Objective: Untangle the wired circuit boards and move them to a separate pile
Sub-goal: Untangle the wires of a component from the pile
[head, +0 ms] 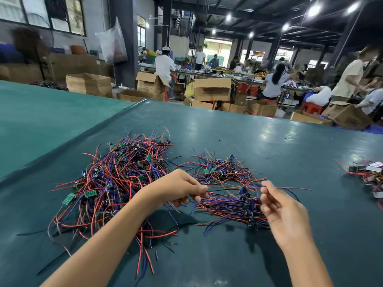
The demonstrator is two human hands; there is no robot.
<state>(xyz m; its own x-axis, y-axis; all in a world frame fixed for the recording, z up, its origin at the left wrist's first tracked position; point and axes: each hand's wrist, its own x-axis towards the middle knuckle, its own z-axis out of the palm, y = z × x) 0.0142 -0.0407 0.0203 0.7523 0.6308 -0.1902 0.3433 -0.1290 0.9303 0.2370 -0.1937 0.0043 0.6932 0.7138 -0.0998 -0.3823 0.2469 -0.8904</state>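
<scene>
A big tangled heap of small green circuit boards (pixel 116 179) with red, blue and black wires lies on the dark green table at the left. A smaller pile of wired boards (pixel 223 170) lies right of it, farther back. Between my hands stretches a bundle of wired boards (pixel 232 204), just above the table. My left hand (pixel 178 188) pinches the wires at the bundle's left end. At the right end, my right hand (pixel 277 206) pinches a thin blue wire between thumb and fingertips.
A third small cluster of parts and wires (pixel 371 177) sits at the table's right edge. A fold in the table cover (pixel 78 139) runs diagonally at the left. Behind the table stand cardboard boxes (pixel 212 89) and several people working at benches.
</scene>
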